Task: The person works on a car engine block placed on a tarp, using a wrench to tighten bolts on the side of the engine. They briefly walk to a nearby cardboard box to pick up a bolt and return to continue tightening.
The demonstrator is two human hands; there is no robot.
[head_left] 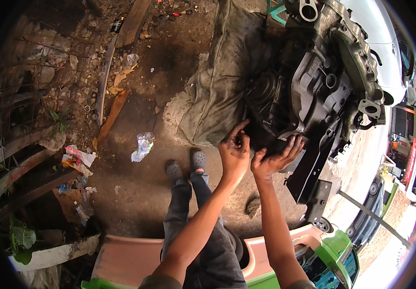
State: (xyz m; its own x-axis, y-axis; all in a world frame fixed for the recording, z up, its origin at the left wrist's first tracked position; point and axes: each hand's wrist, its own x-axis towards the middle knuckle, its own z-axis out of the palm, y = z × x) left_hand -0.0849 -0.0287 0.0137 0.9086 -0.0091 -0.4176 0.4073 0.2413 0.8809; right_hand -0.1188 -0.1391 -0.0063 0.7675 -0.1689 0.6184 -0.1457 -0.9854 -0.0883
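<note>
A large dirty engine (309,91), with black covers and grey metal castings, stands at the upper right. My left hand (235,151) is at its near left edge, dark with grease. Its fingers are bent in toward the thumb, with the forefinger reaching further out; whatever they pinch is too small to make out. Just right of it, my right hand (276,160) lies with fingers stretched out against the engine's near edge, beside a black metal bracket (306,180). Nothing shows in its grip. Beneath the engine's left side spreads a stained grey-green cloth (213,96).
Rubble, wooden planks (114,113) and litter lie along the left. A crumpled plastic wrapper (143,146) is on the dirt floor. Behind my legs stands a pink and green vehicle panel (131,255). A white car (383,38) is at the far right.
</note>
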